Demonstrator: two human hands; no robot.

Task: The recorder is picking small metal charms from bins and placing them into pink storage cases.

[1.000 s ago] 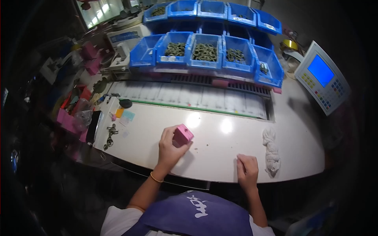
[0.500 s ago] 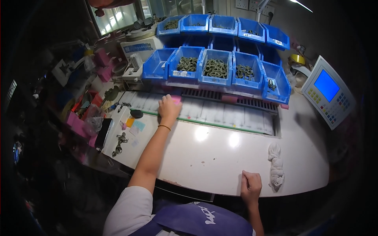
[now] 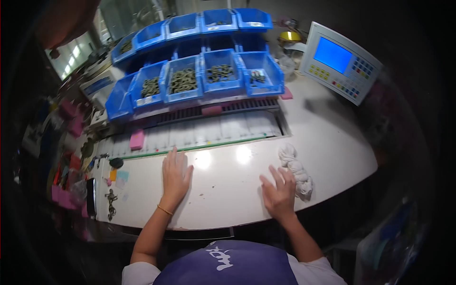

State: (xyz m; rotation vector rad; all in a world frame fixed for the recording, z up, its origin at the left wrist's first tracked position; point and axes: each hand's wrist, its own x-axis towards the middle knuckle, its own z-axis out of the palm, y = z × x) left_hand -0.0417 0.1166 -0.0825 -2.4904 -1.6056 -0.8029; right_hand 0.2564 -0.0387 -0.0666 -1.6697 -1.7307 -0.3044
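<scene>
My left hand [image 3: 175, 178] lies over the white worktop [image 3: 228, 190] with its fingers stretched out, holding nothing. Its fingertips come close to the green front edge of the white strip set into the table. On that strip, a pink block [image 3: 137, 139] rests beyond my left fingers, apart from them. My right hand [image 3: 278, 191] hovers at the right with its fingers spread and slightly blurred, nothing in them. Just beside it lies a knotted white cloth [image 3: 295, 171]; whether my fingers touch it I cannot tell.
Tiered blue bins [image 3: 183, 78] stand along the back, several with dark metal rings or links. A control panel [image 3: 339, 61] with a blue screen stands back right. At left lie a small dark metal cluster [image 3: 111, 204], a black object [image 3: 116, 163] and pink boxes [image 3: 61, 197].
My left hand has let go of the pink block and drawn back toward me. My right hand has opened and moved forward beside the cloth. The view has turned to the right.
</scene>
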